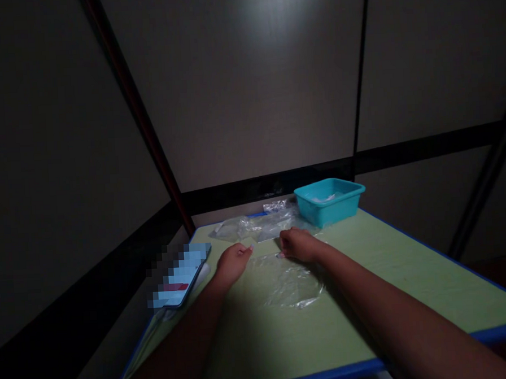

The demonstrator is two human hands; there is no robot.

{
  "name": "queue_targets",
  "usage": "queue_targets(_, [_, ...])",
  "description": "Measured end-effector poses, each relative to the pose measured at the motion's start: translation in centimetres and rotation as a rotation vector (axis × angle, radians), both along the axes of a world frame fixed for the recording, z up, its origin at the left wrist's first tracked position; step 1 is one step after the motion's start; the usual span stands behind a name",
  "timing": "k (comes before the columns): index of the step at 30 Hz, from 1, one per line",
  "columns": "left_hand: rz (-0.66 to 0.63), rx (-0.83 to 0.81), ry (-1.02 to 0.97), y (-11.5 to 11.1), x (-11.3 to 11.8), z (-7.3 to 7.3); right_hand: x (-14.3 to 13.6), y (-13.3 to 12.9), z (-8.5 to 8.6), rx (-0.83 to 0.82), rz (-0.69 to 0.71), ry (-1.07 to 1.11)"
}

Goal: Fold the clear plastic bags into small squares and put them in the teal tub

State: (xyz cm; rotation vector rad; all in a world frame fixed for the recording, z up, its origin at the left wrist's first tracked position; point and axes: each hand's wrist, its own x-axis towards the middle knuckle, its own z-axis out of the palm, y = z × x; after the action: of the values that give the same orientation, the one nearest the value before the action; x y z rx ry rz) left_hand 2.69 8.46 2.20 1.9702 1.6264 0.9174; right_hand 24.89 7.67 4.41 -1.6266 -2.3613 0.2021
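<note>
1. Hands meet at the far edge of a clear plastic bag [289, 281] that lies flat on the green bench [410, 283].
2. Left hand [232, 264] rests on the bench just beside the bag's left corner, fingers curled loosely inward with the fingertips [248, 249] pointing right; whether it pinches the film is too dim to tell.
3. Right hand [298, 245] sits on the bag's far edge, knuckles up and fingers folded down onto the plastic; it seems to press or pinch that edge, though the grip itself is hidden under the hand.
4. Both forearms reach in from the near edge of the bench, the right one crossing just beside the bag's right side.
5. Bag itself is crumpled and see-through, lying between the two wrists and spreading toward the viewer.
6. Beyond the hands, a loose heap of more clear plastic bags [255, 226] lies near the far left corner of the bench.
7. Just right of that heap stands a teal plastic tub [330, 203], upright at the far edge, with something pale and clear inside.
8. Left of the left hand, a phone [181, 275] lies at the bench's left edge, its screen blurred out.
9. Bench has a blue rim and stands against dark panelled walls [252, 99]; the light is low.
</note>
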Motion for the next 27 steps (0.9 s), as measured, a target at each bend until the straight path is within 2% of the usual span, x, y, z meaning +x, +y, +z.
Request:
queue_targets(7, [-0.165,-0.101,-0.002,0.1,-0.6,0.1,0.4,0.1,0.2,-0.040,0.039,-0.003])
queue_targets(11, [-0.205,-0.154,-0.013,0.1,-1.0,0.4,0.6,0.1,0.3,-0.033,0.031,-0.014])
queue_targets(19, [-0.150,-0.256,-0.084,-0.4,-0.9,1.4,0.6,0.0,0.3,-0.029,0.035,-0.031])
queue_targets(27, [-0.100,-0.298,-0.100,-0.6,-1.0,1.6,0.5,-0.1,0.3,-0.047,0.047,-0.016])
